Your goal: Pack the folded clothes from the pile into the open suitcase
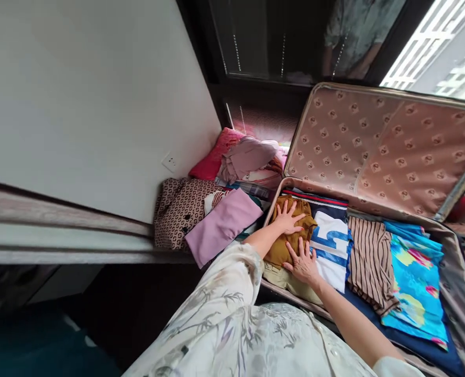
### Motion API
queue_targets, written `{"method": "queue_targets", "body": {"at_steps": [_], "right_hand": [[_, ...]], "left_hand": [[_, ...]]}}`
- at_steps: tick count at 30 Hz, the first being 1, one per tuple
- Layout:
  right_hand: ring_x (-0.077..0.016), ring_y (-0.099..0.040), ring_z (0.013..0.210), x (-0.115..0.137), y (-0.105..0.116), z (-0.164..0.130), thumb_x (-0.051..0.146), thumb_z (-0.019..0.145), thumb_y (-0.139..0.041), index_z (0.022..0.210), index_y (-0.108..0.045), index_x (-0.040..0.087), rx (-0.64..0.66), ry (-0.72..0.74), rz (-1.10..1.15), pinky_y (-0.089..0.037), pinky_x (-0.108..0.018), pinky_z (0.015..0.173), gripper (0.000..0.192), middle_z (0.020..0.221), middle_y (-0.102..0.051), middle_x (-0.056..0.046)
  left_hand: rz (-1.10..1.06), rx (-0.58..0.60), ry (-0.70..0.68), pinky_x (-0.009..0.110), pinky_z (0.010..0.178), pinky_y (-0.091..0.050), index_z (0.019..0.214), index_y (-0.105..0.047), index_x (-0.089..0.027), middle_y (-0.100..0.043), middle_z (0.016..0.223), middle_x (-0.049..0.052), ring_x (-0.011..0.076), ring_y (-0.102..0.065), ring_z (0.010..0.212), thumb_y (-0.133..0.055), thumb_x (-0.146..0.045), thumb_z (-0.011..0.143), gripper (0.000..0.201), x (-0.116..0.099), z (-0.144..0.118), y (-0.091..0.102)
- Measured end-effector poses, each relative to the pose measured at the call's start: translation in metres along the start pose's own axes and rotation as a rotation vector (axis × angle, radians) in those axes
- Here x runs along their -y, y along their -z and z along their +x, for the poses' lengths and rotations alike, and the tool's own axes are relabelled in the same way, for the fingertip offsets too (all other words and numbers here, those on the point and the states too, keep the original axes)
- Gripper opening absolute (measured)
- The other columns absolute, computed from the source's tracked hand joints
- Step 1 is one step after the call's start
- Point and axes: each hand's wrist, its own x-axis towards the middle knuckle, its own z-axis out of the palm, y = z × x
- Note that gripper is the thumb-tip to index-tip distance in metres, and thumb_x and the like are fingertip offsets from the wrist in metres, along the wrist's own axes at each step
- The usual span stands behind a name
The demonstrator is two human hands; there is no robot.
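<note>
Both my hands lie flat on a folded mustard-brown garment (277, 248) at the left end of an open suitcase (454, 262). My left hand (289, 217) rests on its upper part, fingers spread. Lower down, my right hand (303, 262) is spread out too, its fingers on the brown cloth. Beside them lies a white garment with a blue number (330, 251). Farther right are a brown striped garment (369, 256) and a bright blue floral garment (417, 288). Khaki cloth (291, 283) shows below the brown garment.
The suitcase lid (382, 152), with patterned pink lining, stands raised behind. To the left are a folded lilac cloth (224, 225), a brown patterned cushion-like bundle (177, 209), a pink pillow (217, 157) and heaped clothes (248, 157). A white wall (99, 104) with a socket (169, 161) borders them.
</note>
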Motion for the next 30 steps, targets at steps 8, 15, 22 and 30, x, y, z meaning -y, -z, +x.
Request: {"method": "queue_targets", "body": {"at_steps": [8,15,22,30], "right_hand": [[-0.0416,-0.034,0.149,-0.006,0.017,-0.008,0.043,0.097,-0.053,0.155,-0.049,0.026,-0.255,0.045,0.095,-0.037,-0.060,0.111,0.061,0.164,-0.035,-0.020],[-0.0307,-0.049,0.135,0.080,0.116,0.041,0.021,0.093,-0.046,0.154,-0.048,0.015,-0.394,0.420,0.215,-0.043,-0.046,0.110,0.061,0.152,-0.049,-0.021],[-0.0363,-0.017,0.158,0.137,0.145,0.107,0.013,0.091,-0.051,0.162,-0.036,0.031,-0.133,0.530,-0.108,-0.027,-0.056,0.119,0.075,0.173,-0.016,-0.014],[-0.0327,-0.030,0.149,0.147,0.142,0.129,0.019,0.102,-0.037,0.159,-0.040,0.038,-0.130,0.533,-0.137,-0.036,-0.052,0.112,0.060,0.166,-0.029,-0.014]], "left_hand": [[-0.126,-0.619,0.093,0.050,0.123,-0.034,0.138,-0.066,-0.020,-0.051,0.153,0.015,0.0306,-0.043,0.146,-0.062,-0.036,0.097,0.044,0.052,-0.216,-0.007],[0.099,-0.576,0.624,0.055,0.116,-0.040,0.151,-0.052,-0.019,-0.042,0.161,0.017,0.0383,-0.036,0.149,-0.068,-0.022,0.086,0.067,0.143,-0.352,-0.037],[0.213,-0.536,0.596,0.057,0.115,-0.039,0.157,-0.045,-0.016,-0.038,0.163,0.021,0.0403,-0.029,0.153,-0.059,-0.015,0.089,0.069,0.154,-0.328,-0.049],[0.167,-0.484,0.549,0.052,0.113,-0.044,0.156,-0.044,-0.016,-0.045,0.156,0.022,0.0352,-0.046,0.144,-0.053,0.000,0.082,0.076,0.169,-0.324,-0.035]]}}
